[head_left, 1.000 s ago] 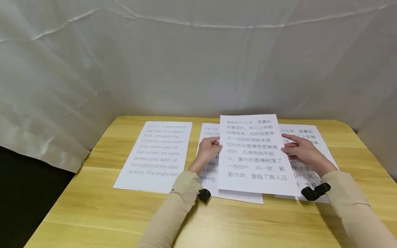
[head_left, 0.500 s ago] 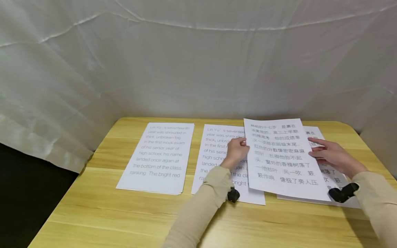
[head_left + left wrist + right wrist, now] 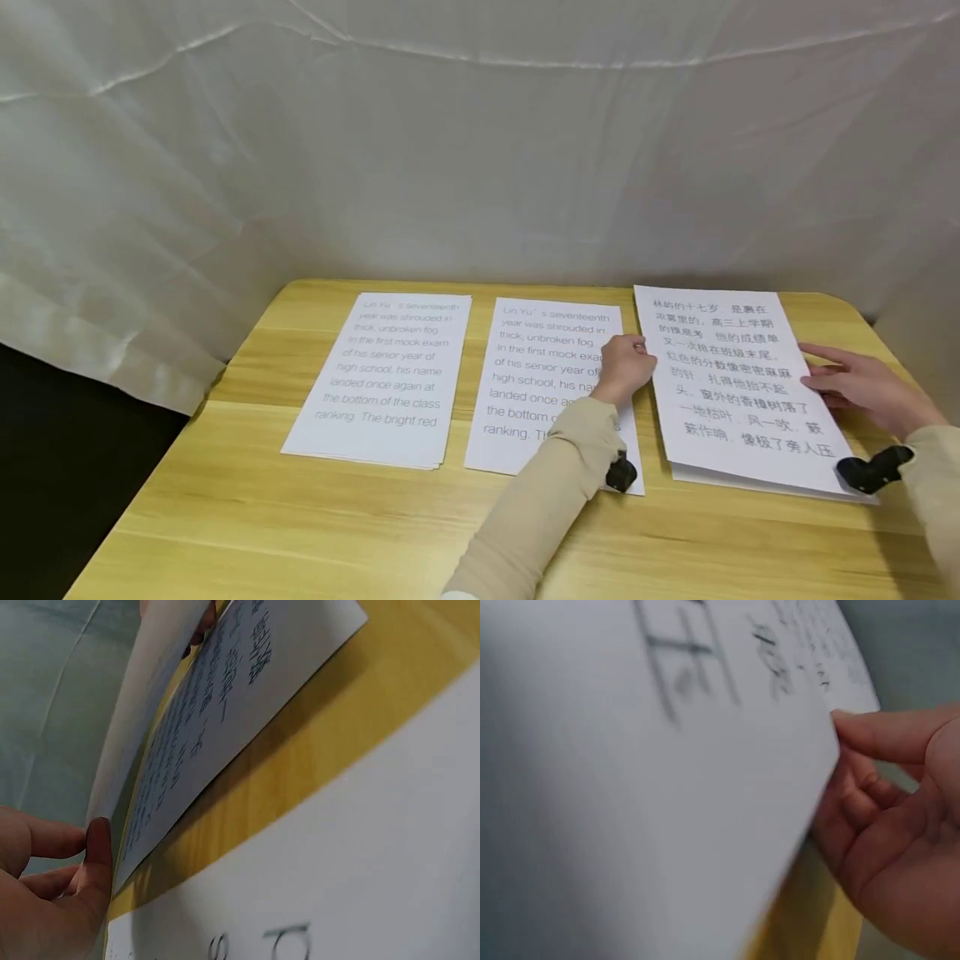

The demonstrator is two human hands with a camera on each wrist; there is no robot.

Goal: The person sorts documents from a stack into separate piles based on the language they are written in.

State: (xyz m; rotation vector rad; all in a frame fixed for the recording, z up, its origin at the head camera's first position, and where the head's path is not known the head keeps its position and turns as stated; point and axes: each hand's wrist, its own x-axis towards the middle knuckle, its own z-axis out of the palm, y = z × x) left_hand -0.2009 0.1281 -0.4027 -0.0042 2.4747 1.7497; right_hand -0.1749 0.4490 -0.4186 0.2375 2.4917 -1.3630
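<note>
A white sheet of paper [image 3: 731, 392] printed with Chinese characters is held above the table at the right. My left hand [image 3: 627, 367] pinches its left edge between thumb and finger, which the left wrist view shows closely. On the opposite edge my right hand [image 3: 870, 390] grips the sheet, thumb [image 3: 885, 735] on the printed side and fingers behind. Beneath it lies another Chinese-printed sheet [image 3: 217, 727], mostly hidden in the head view, with a gap between the two. My left forearm passes over a sheet with English text [image 3: 551, 367].
A small stack of English-printed sheets [image 3: 382, 375] lies at the left of the wooden table [image 3: 300, 517]. A pale fabric curtain [image 3: 480, 167] hangs behind the table. Each wrist wears a small black camera [image 3: 621, 473].
Both hands have carried the Chinese-printed sheet to the right and lowered it over the matching sheet. The middle English-printed sheet has come into fuller view.
</note>
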